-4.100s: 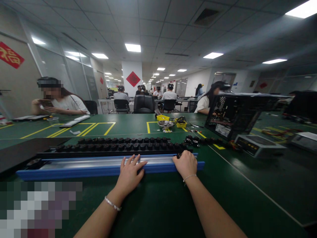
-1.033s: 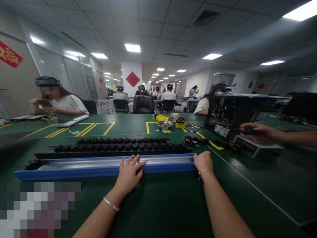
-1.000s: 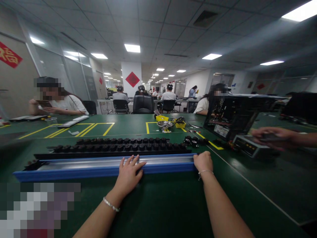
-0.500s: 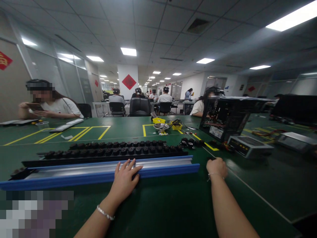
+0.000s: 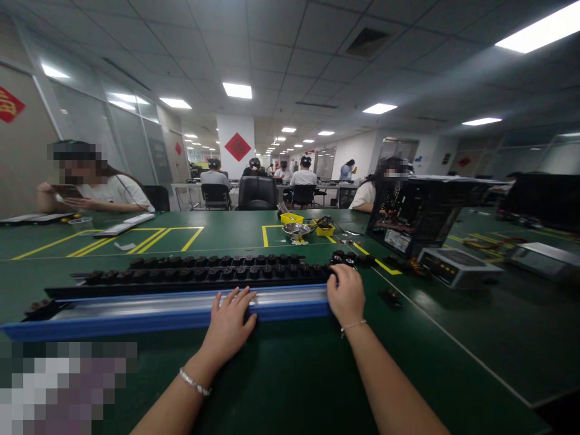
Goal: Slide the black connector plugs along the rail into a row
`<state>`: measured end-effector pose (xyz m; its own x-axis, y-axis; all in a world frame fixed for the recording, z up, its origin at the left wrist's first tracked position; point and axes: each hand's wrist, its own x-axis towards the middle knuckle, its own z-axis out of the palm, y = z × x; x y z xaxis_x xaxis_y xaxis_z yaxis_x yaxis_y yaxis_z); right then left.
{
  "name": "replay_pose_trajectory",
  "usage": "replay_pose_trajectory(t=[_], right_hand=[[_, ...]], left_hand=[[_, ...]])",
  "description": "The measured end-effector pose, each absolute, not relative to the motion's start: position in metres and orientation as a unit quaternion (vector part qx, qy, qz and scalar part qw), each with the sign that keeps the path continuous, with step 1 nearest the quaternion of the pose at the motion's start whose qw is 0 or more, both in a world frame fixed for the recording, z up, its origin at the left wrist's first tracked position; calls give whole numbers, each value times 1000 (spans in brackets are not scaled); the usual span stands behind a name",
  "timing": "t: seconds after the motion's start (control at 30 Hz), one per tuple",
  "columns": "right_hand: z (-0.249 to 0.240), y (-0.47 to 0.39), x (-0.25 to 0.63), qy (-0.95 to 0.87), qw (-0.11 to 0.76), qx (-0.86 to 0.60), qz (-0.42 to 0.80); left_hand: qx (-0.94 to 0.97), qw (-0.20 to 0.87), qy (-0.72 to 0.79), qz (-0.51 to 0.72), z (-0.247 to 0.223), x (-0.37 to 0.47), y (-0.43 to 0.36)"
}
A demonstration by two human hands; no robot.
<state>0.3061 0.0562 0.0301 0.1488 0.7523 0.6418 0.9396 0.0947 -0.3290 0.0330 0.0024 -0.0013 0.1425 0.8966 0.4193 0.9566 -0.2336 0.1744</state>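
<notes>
A long metal rail with blue edges [image 5: 149, 309] lies across the green table in front of me. My left hand [image 5: 230, 320] rests on the rail near its middle, fingers spread. Behind it run black strips carrying rows of round black wheels [image 5: 190, 277]. My right hand [image 5: 347, 293] is at the right end of the rail and strips, its fingers bent and closed; whatever they grip is hidden. A small black part [image 5: 390, 296] lies alone to the right of that hand. More black pieces sit at the rail's left end [image 5: 45, 308].
Beyond the strips stand a metal bowl [image 5: 296, 230] and yellow trays [image 5: 291, 218]. An open computer case [image 5: 408, 211] and a power supply [image 5: 457, 266] occupy the right side. A person [image 5: 95, 181] sits at the far left, and another [image 5: 365, 196] sits behind the case.
My right hand has moved left from the table to the end of the rail and strips. The small black part now shows where that hand was. My left hand stays on the rail.
</notes>
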Motion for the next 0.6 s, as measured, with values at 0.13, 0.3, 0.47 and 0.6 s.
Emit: replay_pose_trajectory(t=[0.13, 0.3, 0.47, 0.6], right_hand=[[17, 50, 258, -763, 291, -572, -82], [10, 52, 253, -775, 213, -593, -48], [14, 52, 255, -776, 204, -594, -47], [14, 51, 253, -773, 206, -598, -44]], left_hand=[[-754, 47, -618, -219, 0, 30, 3], [-723, 99, -656, -194, 27, -2, 13], [-626, 179, -729, -212, 76, -75, 16], [-492, 252, -814, -177, 77, -164, 2]])
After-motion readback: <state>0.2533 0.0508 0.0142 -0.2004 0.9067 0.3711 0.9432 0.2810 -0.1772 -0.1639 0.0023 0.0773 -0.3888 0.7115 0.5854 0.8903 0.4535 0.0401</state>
